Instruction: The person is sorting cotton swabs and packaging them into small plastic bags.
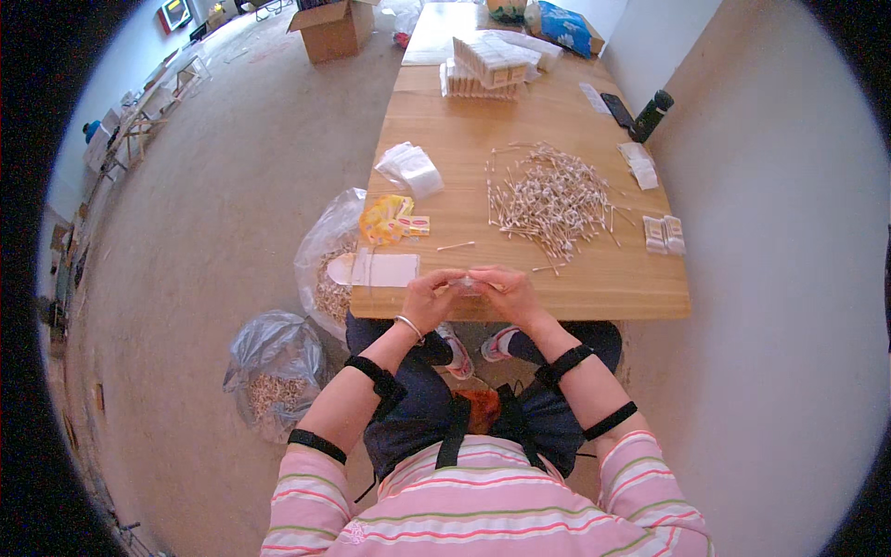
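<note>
My left hand (429,297) and my right hand (506,292) meet at the near edge of the wooden table (594,288). Together they pinch a small clear plastic bag (467,283) between the fingertips. A loose pile of cotton swabs (552,197) is spread across the table just beyond my right hand. One single swab (455,246) lies apart, in front of my left hand. A white flat card (376,269) rests at the table's near left corner, next to yellow labels (390,221).
A stack of clear bags (410,169) lies at the table's left. Small filled packets (664,234) sit at the right edge. Bundled swab packs (487,65), a phone and a dark bottle (652,115) are farther back. Two plastic sacks (274,371) stand on the floor at my left.
</note>
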